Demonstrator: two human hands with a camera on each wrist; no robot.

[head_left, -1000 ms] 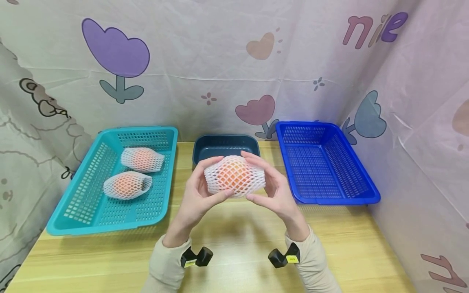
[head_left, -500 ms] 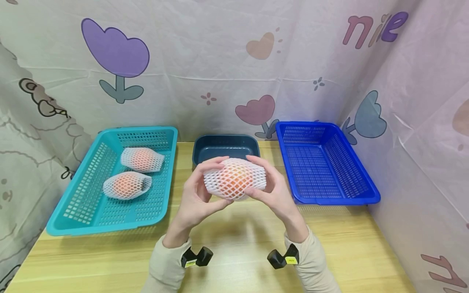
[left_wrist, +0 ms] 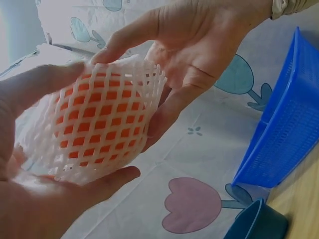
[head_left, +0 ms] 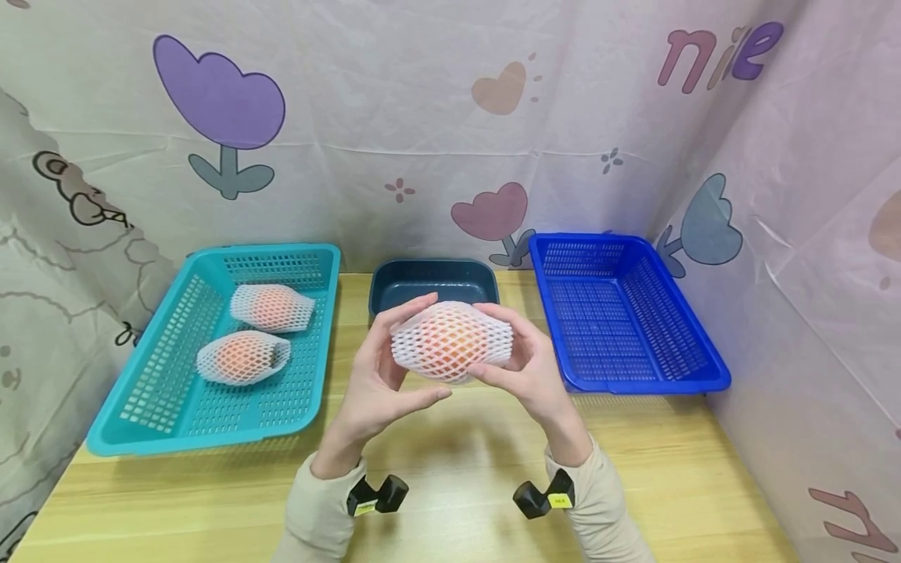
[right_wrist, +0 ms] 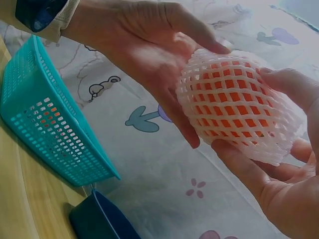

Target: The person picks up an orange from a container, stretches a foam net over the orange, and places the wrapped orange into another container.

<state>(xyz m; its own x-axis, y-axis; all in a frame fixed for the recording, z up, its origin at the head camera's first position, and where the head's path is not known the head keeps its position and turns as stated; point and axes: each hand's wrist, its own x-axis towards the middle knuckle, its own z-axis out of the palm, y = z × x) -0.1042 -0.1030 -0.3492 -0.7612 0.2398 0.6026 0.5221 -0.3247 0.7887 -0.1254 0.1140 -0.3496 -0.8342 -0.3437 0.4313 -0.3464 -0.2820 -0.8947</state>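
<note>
A round orange-red fruit in a white foam net sleeve (head_left: 450,344) is held up over the middle of the table between both hands. My left hand (head_left: 373,383) curves round its left end, fingers at the far side, thumb stretched out along its lower edge. On the other end, my right hand (head_left: 531,371) grips the sleeve, its thumb pressed on the near face. Orange-red skin shows through the mesh in the left wrist view, where the foam net (left_wrist: 102,119) fills the space between the hands. Two similar netted fruits (head_left: 273,306) lie in the teal basket (head_left: 151,391).
The teal basket stands at the left of the wooden table (head_left: 450,485). A blue basket (head_left: 605,328) is at the right. Behind the hands sits a small dark-blue bin (head_left: 433,274), partly covered by them. A printed curtain (head_left: 394,102) encloses the back and sides.
Over the last second the fruit has turned slightly in the hands. The left thumb has slid off its front to the lower edge, and the right thumb has moved up onto the near face.
</note>
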